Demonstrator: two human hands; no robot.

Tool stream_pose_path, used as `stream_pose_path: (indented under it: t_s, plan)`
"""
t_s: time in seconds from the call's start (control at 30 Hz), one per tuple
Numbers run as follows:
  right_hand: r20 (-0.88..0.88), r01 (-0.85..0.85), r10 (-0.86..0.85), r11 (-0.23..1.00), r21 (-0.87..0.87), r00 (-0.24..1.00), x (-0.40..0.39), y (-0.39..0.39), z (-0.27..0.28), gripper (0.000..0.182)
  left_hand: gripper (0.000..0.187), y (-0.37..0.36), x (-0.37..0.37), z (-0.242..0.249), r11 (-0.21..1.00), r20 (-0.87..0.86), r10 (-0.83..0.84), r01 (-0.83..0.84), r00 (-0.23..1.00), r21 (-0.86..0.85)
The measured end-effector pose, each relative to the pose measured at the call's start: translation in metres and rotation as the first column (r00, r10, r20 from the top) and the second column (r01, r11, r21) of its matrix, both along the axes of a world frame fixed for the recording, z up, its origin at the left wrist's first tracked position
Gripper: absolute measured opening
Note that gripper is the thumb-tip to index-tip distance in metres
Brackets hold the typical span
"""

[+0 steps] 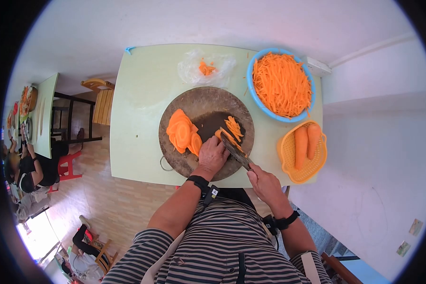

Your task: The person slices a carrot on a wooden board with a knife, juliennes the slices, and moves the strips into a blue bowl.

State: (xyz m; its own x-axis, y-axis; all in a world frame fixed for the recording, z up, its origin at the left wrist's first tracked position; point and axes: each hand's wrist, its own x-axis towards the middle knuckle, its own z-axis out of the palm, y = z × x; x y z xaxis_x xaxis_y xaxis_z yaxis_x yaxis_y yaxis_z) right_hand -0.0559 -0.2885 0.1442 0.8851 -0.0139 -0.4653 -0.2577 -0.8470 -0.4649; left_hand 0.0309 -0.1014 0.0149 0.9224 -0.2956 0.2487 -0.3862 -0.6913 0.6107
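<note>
The step in hand looks like cutting carrot slices into thin strips on the round board [175, 163], which sits at the near edge of the table [137, 118], about midway along it. The left hand [213, 154] lies knuckles up on a small stack of slices [221, 136] near the board's middle, fingers curled down and pressing it flat; its grip is closed on the stack from above, though the fingertips themselves are hidden. The right hand [265, 184], just off the table's near edge, has its grip wrapped tight round the handle of the knife [235, 151], whose blade runs up and left to rest against the left hand's knuckle side, at the stack.

Cut strips [234, 126] lie just beyond the blade on the board's far right part. A bigger fan of uncut slices [182, 132] waits on the board's left part, touching or nearly touching the left hand (I cannot tell which).

At the table's far right corner a blue bowl [255, 94] is heaped with strips; near the right edge an orange basket [285, 158] holds two whole carrots [306, 144]. A clear bag [189, 68] with a few scraps lies at the far edge.

As I judge it, the next move calls for the left fingers to creep back a little along the stack while the blade follows close, with the fingertips kept tucked clear of the edge.
</note>
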Motion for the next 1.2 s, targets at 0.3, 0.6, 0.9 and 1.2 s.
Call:
stream_pose_path:
  t_s: [0.3,0.6,0.9,1.2]
  plan:
    - [-0.006,-0.021,0.021,1.000,-0.016,1.000,0.032,0.010,-0.018,0.044,0.020,-0.002,0.002,-0.003,0.999,0.046,-0.008,0.010,0.999,-0.048]
    - [0.115,0.040,-0.056,0.990,0.139,0.992,0.013,0.000,-0.015,0.041,0.019,-0.002,0.000,-0.004,0.999,0.049,0.022,-0.021,0.999,-0.028]
    - [0.014,-0.019,0.019,1.000,-0.006,1.000,0.008,0.001,0.000,0.042,0.024,0.002,0.001,-0.002,1.000,0.019,-0.015,0.016,1.000,-0.013]
    - [0.088,-0.046,0.043,0.998,0.035,0.995,0.029,0.004,-0.029,0.042,0.021,0.000,0.002,-0.005,0.998,0.078,-0.003,0.008,0.997,-0.066]
